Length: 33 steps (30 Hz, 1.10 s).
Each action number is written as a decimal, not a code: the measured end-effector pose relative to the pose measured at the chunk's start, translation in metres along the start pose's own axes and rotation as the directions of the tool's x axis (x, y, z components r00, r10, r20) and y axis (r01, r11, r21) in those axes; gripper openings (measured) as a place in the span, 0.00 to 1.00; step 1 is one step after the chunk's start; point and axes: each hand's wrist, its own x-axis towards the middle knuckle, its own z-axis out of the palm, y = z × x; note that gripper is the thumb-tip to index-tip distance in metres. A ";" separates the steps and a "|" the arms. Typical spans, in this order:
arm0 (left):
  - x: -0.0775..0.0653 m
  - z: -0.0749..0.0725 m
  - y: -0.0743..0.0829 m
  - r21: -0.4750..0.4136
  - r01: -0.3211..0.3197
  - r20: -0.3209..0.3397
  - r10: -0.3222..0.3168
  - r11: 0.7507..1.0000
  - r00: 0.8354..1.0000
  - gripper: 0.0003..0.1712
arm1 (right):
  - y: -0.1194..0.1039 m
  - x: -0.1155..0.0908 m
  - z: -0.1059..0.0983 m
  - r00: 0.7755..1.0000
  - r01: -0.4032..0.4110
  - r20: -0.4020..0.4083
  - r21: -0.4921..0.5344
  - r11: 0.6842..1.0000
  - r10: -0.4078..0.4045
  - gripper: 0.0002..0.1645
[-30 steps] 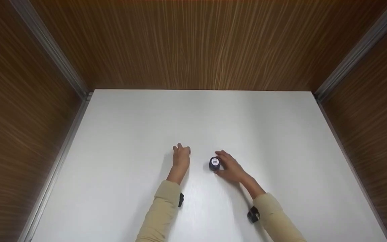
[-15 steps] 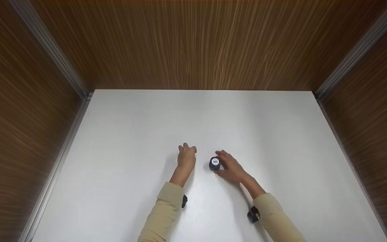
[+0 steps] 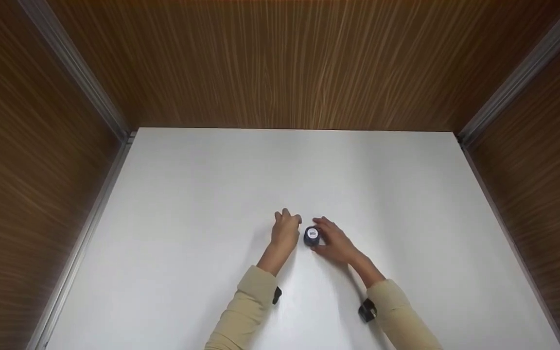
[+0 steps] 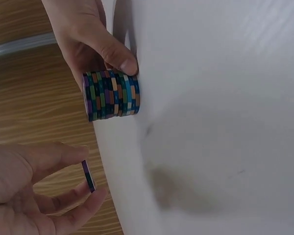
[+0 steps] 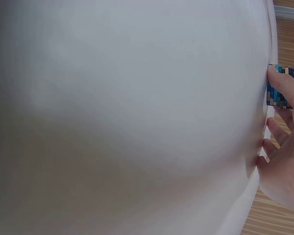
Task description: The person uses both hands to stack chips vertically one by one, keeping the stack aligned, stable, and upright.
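A stack of poker chips [image 3: 312, 235] with multicoloured edges and a round white label on top stands upright on the white table. My right hand [image 3: 337, 244] steadies it, thumb and fingers curled round its side near the base. Between the thumb and fingertips of my left hand [image 3: 286, 231] is a single poker chip [image 4: 88, 176] with a purple and dark edge, plain in the left wrist view. That chip is apart from the stack, just to its left, and is hidden by the hand in the head view. The right wrist view shows only part of the stack [image 5: 276, 96].
The white table [image 3: 202, 194] spreads around both hands. Brown wood-grain panels [image 3: 280, 63] rise at the back and along both sides, with grey metal strips at the corners. A black wrist device [image 3: 367, 310] sits by the right cuff, another [image 3: 277, 295] by the left.
My left hand has moved rightward in the head view, closing most of the distance to the stack. The right hand and the stack have stayed in place.
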 end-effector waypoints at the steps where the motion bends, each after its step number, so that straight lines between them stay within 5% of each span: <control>1: -0.001 0.001 0.001 0.006 -0.006 -0.005 0.006 1.000 1.000 0.09 | 0.000 0.000 0.000 1.000 0.005 -0.003 -0.001 1.000 -0.005 0.31; 15: -0.007 0.005 0.016 0.058 -0.070 -0.053 0.073 0.996 0.996 0.08 | 0.000 0.000 0.000 1.000 0.004 0.017 0.013 1.000 -0.004 0.30; 28: -0.009 0.011 0.030 0.089 -0.106 -0.070 0.112 0.990 0.991 0.09 | 0.004 -0.002 0.001 0.986 0.157 -0.068 0.023 0.987 -0.155 0.33; 33: -0.009 0.016 0.034 0.113 -0.126 -0.047 0.132 0.986 0.990 0.07 | 0.003 0.000 0.000 0.994 0.104 -0.018 0.005 0.995 -0.104 0.37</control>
